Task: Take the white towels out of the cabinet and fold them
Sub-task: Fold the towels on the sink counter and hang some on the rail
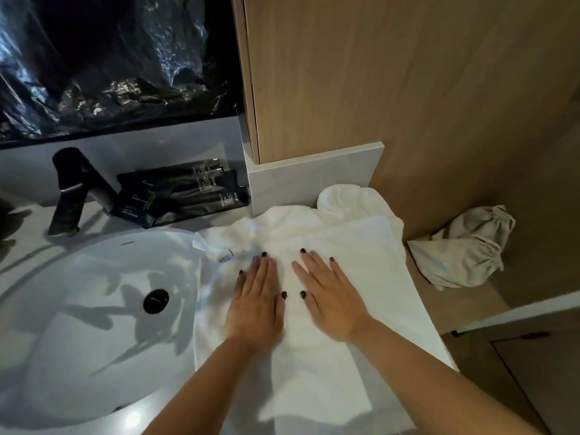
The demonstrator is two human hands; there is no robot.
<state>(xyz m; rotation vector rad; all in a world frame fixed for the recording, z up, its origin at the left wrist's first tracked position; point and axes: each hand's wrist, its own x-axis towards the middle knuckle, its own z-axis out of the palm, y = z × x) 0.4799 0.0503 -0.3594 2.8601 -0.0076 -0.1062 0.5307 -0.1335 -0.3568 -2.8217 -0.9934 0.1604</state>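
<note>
Beside the sink (94,309), left hand (255,304), right hand (331,298), flat on white towel (361,246)

White towels (361,246): soft matt cloth. Sink (78,340): glossy smooth ceramic. Cabinet (376,73): matt wood grain. Faucet (72,189): matt black.

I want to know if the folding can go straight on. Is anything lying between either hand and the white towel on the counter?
Nothing visible does. The left hand and right hand both lie flat, fingers straight, directly on the white towel beside the sink.
</note>
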